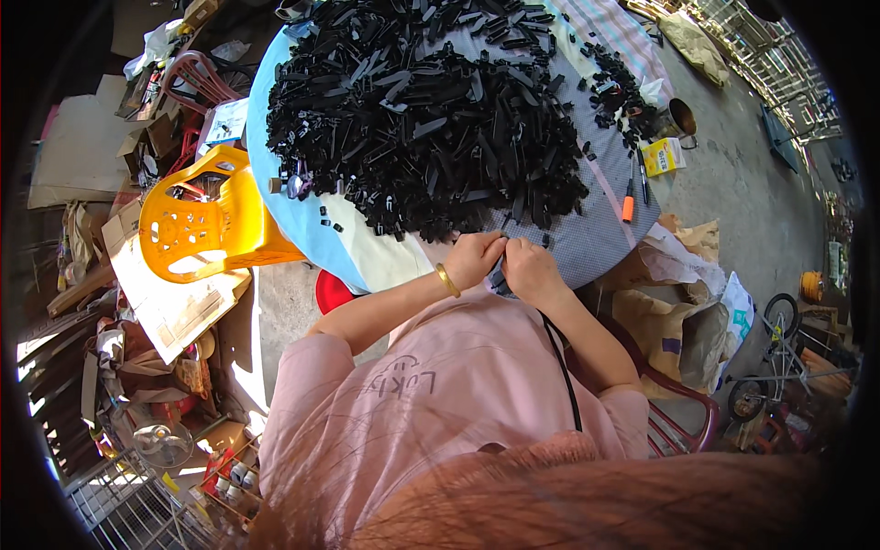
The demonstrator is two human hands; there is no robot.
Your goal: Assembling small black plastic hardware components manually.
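Note:
My left hand, with a gold bangle at its wrist, is closed at the near edge of a round table. Right beside it my right hand is closed too, and the fingertips of both meet. They pinch a small black plastic piece, mostly hidden by the fingers; part of it shows dark below them. Just beyond the hands spreads a big heap of black plastic pieces, many of them long and narrow. A few loose ones lie on the cloth near its edge.
The patterned tablecloth also bears an orange marker, a yellow packet, a metal mug and a smaller black heap. A yellow plastic chair stands left, a paper sack right. Cardboard lies on the floor.

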